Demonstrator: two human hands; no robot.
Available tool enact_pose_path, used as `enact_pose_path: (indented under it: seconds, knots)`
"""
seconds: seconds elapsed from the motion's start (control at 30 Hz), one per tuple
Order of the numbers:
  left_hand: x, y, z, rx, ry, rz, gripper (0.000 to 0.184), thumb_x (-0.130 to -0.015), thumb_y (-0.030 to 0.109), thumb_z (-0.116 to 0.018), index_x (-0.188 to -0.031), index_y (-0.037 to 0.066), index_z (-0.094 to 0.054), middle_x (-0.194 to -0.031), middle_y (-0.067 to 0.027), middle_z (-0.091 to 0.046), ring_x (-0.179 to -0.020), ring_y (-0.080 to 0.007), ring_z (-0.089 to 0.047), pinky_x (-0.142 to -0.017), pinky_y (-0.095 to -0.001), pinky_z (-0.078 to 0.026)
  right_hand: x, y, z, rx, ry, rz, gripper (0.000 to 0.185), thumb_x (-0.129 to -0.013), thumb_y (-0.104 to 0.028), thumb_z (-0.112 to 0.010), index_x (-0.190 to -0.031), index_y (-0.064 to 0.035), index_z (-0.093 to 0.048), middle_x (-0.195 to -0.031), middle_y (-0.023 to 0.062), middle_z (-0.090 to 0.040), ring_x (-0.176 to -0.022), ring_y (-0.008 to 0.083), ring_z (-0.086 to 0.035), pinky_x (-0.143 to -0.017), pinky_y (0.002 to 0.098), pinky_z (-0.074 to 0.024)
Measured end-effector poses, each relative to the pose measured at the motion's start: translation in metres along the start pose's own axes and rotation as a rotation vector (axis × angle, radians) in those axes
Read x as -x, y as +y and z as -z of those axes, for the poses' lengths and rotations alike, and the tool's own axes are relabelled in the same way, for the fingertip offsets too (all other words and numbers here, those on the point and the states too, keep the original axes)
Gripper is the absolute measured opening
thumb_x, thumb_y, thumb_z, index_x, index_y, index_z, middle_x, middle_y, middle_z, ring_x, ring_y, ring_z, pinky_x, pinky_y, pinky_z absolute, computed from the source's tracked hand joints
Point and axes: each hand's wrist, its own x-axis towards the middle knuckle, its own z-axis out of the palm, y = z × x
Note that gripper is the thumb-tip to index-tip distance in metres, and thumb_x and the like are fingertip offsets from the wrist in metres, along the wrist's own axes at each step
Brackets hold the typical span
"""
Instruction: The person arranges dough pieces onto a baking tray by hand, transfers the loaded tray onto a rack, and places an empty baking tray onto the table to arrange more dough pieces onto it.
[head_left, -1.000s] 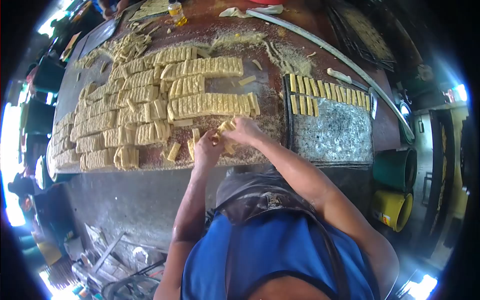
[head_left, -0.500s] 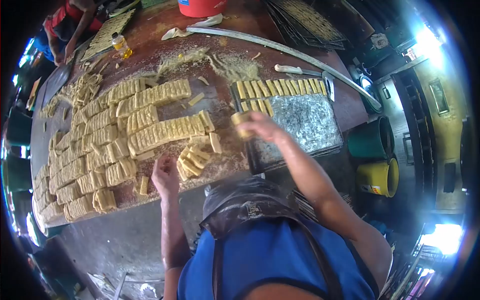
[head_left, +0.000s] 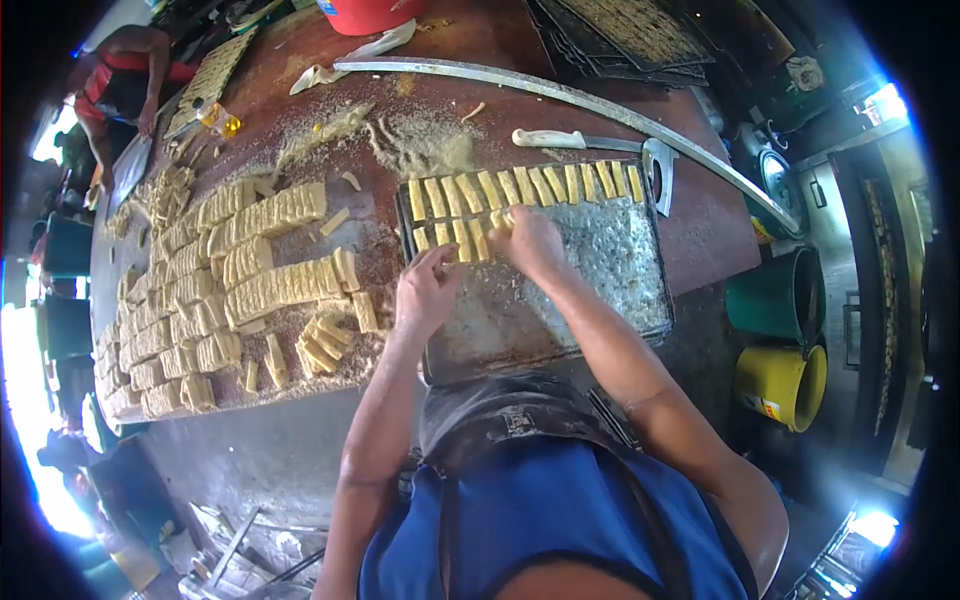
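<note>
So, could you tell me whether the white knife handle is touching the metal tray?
Apart: the head view shows a narrow band of red tabletop between the white knife handle and the near-parallel edge of the metal tray.

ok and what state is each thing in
tray: partly filled
strips on tray: two rows, second shorter
strips on table: mostly packed together, some loose
knife: lying on table
bottle: part full
yellow bucket: open-topped
right hand: holding pieces
left hand: fingers bent
</note>
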Motion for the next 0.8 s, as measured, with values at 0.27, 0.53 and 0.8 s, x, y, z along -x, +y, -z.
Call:
enact_pose_path:
  seconds: [0.27,0.53,0.8]
  knots:
    - [-0.023,0.002,-0.042,-0.256,-0.004,-0.175,0.044,-0.079,0.026,-0.081,-0.118,0.008,-0.068,-0.113,-0.0075,-0.065,-0.104,-0.0242,-0.061,-0.096,-0.0411,-0.046,-0.013,0.022,0.004,-0.264,-0.091,-0.119,0.045,-0.074,-0.026,-0.080,-0.109,-0.0009,-0.067,-0.094,0.0232,-0.072,-0.089,0.0368,-0.071,-0.080,0.0435,-0.0573]
    - [-0.052,0.010,-0.047,-0.348,-0.197,-0.260,0.051,-0.076,0.031,-0.082,-0.121,0.012,-0.066,-0.121,-0.0058,-0.058,-0.118,-0.0257,-0.053,-0.101,-0.0457,-0.039,-0.012,0.029,0.002,-0.208,0.028,-0.121,0.043,-0.074,-0.028,-0.084,-0.107,-0.0049,-0.070,-0.092,0.0188,-0.073,-0.086,0.0326,-0.072,-0.077,0.0401,-0.0566]
    - [-0.064,0.010,-0.061,-0.346,-0.200,-0.419,0.053,-0.075,0.033,-0.080,-0.120,0.011,-0.063,-0.118,-0.0086,-0.057,-0.119,-0.0272,-0.051,-0.102,-0.0480,-0.037,-0.013,0.045,0.003,-0.197,0.130,-0.279,0.044,-0.071,-0.023,-0.086,-0.108,-0.0053,-0.071,-0.095,0.0143,-0.074,-0.087,0.0268,-0.072,-0.079,0.0369,-0.0548]
